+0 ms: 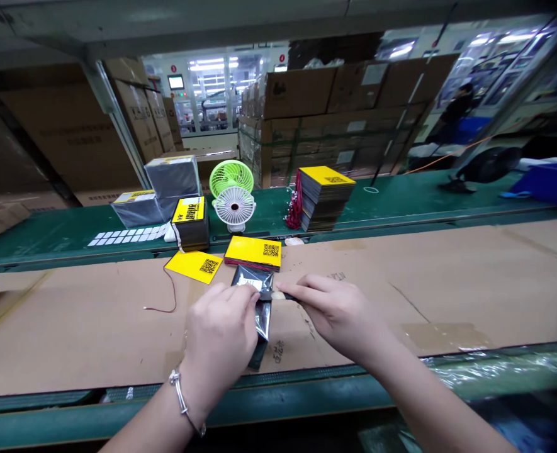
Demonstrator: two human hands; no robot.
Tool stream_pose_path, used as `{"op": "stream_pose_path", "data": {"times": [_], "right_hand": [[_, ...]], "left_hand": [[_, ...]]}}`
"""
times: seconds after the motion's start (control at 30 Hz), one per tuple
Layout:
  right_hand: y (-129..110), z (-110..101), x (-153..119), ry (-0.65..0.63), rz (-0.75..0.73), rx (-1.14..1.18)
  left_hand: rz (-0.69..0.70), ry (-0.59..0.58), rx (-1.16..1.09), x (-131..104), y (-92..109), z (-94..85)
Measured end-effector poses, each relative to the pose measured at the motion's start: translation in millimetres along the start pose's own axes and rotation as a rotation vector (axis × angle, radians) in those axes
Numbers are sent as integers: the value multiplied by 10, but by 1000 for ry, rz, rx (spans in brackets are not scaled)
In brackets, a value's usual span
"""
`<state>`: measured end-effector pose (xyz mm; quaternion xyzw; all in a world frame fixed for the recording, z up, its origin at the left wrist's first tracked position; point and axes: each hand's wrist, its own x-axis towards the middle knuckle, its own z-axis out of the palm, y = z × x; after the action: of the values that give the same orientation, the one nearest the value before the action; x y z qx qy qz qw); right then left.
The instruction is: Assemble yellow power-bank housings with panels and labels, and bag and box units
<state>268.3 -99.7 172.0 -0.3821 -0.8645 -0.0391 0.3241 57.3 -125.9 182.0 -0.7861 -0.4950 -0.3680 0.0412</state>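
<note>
My left hand [224,327], with a silver bracelet at its wrist, is closed on the left side of a shiny dark plastic packet [263,321] with a white label. My right hand [337,308] grips a slim dark tool [278,295] with a pale part, and its tip meets the packet near my left fingertips. Just behind the packet lies a stack of yellow cards [253,250] with a QR code. To its left, a single yellow card [194,265] lies flat, a thin wire [175,292] trailing from it.
Brown cardboard [94,333] covers the near bench. On the green surface behind stand a green fan [231,178], a white fan [235,207], a tall card stack [325,198], a black-and-yellow stack [190,223] and wrapped blocks [173,177]. A shelf beam crosses overhead.
</note>
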Motion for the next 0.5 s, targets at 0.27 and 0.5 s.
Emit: {"op": "stream_pose_path", "data": {"times": [0.27,0.5], "right_hand": [[40,98,73,-31,-14,-5],[147,-19,-1,5,174,286]], "left_hand": [[-62,22,-64,-4,-34,-17],[-424,167,-480,5,-157,40]]}}
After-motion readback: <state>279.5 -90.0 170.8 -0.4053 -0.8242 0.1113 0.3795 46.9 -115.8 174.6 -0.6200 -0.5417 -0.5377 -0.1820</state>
